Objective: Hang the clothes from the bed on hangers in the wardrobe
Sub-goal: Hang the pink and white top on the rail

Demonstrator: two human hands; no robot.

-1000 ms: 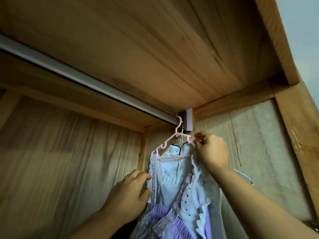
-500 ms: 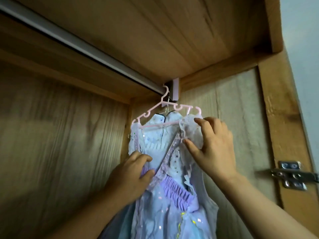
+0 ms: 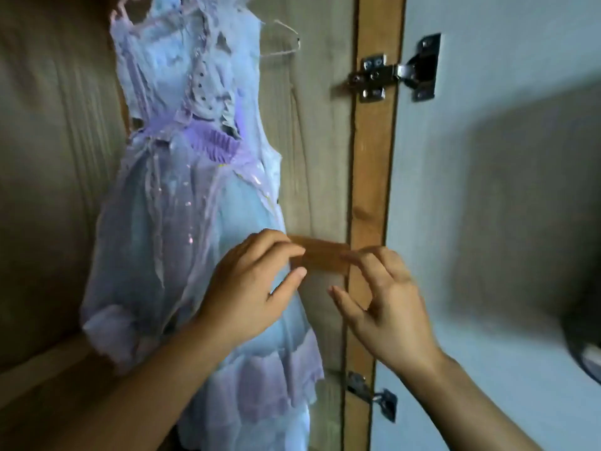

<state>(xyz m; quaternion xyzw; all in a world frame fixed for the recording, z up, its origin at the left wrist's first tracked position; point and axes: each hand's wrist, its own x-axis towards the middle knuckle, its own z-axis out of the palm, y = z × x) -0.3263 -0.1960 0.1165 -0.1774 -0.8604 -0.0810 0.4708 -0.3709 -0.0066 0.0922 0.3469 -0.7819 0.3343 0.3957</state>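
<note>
**Dress hung; both hands on a small tan tag**

Dress, pale blue and lilac, hangs down the left-centre of the frame inside the wardrobe, against the wooden back panel. Its shoulders sit on a pink hanger, only partly seen at the upper left edge; rail out of frame. So this garment looks already hung. A thin wire hanger peeks out behind it, upper centre, apparently bare.

Left hand, lower centre, lies over the skirt edge; thumb and fingertips pinch the left end of a small tan tag. Right hand, just right of it, has its upper fingers at the tag's right end and the thumb spread below. It seems to pinch, but blur makes it hard to be sure. Tag held flat between both hands, likely to read or pull it off; whether it is tied to the dress, cannot tell.

Wardrobe side frame runs vertically right of centre, with an upper hinge and a lower hinge. Grey wall fills the right. Bed not in view.
</note>
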